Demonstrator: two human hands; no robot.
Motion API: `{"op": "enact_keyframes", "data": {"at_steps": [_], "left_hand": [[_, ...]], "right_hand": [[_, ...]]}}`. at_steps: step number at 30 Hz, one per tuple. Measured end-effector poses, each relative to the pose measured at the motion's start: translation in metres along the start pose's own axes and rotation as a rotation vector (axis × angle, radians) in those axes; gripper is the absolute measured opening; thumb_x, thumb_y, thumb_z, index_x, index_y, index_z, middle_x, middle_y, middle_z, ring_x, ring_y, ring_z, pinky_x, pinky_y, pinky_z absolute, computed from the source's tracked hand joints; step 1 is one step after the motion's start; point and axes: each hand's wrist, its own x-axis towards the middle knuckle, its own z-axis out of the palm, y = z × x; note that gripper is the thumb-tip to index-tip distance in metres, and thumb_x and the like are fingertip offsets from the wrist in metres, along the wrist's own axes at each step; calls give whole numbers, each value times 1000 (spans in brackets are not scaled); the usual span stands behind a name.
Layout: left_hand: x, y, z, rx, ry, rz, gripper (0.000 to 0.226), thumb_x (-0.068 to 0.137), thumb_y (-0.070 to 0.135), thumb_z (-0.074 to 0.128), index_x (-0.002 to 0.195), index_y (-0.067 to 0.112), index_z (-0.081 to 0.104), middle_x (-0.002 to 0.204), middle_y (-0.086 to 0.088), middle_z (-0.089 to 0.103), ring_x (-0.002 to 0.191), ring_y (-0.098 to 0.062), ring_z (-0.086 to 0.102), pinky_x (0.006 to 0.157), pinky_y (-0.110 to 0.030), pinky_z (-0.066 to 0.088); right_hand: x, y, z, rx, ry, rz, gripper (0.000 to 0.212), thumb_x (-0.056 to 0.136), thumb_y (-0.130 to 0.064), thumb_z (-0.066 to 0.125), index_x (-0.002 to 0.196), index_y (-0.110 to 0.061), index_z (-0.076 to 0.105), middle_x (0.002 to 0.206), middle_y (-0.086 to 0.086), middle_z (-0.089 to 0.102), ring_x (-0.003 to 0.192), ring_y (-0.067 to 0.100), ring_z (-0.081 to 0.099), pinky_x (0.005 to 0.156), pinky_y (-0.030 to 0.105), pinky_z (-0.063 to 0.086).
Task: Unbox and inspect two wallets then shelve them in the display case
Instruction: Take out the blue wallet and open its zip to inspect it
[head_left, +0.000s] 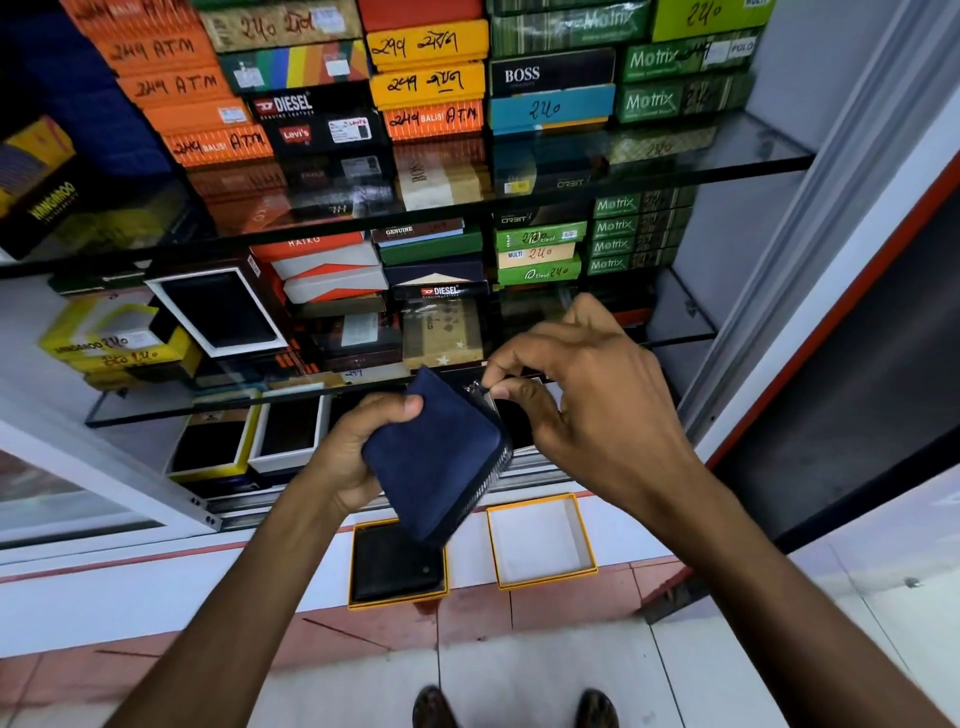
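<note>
BOSS box (550, 73) up top: blue box (550, 110) under it says 240; left, yellow boxes (427, 83) "299"; right, Motrix boxes (680, 101); further left, DIESEL box (306, 106), Levi's tag.

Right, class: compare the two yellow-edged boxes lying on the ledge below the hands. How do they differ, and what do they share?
Contents: the left box holds a black wallet, while the right box shows only its bare pale inside.
Visibility: the left box is partly covered by the blue zip wallet held above it; the right box is in full view.
Tone: the left box looks dark inside, the right box light.
Shared: both are square, open-topped, yellow-rimmed, and lie side by side on the white ledge.
</note>
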Motion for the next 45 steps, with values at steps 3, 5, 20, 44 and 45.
{"op": "enact_keyframes", "data": {"at_steps": [3, 5, 20, 44, 45], "left_hand": [[3, -1, 2, -170, 117, 27, 55, 29, 34, 95, 76, 11, 79, 76, -6, 76, 65, -19, 72, 57, -27, 60], [3, 0, 7, -246, 175, 53, 40, 51, 31, 87, 84, 10, 77, 81, -7, 75, 65, -20, 72, 53, -29, 59], [16, -5, 52, -344, 436, -148, 17, 82, 24, 69, 89, 11, 62, 67, -7, 67, 55, -15, 60, 39, -19, 45], [23, 4, 54, -247, 303, -18, 30, 81, 7, 71, 109, 5, 61, 95, -18, 76, 82, -26, 76, 67, -43, 64], [20, 5, 53, -200, 290, 9, 28, 80, 9, 71, 107, 7, 63, 91, -15, 78, 80, -24, 76, 63, -39, 64]], "right_hand": [[-2, 0, -9, 1, 67, 14, 5, 86, -26, 68, 88, -30, 71, 82, -14, 69, 84, 9, 39, 56, 13, 28], [-3, 1, -11, 10, 87, 26, 7, 85, -24, 70, 89, -29, 72, 83, -15, 69, 84, 9, 40, 58, 9, 28], [-20, 30, 29, 71, 144, 237, 8, 85, -25, 71, 91, -29, 74, 88, -15, 73, 89, 11, 45, 64, 31, 49], [-33, 30, 38, 355, 69, 358, 43, 77, -43, 77, 110, -28, 54, 80, -21, 72, 88, 5, 64, 73, 31, 53], [-31, 35, 36, 450, 82, 421, 40, 77, -47, 76, 107, -29, 57, 78, -18, 73, 80, 4, 64, 72, 33, 54]]}}
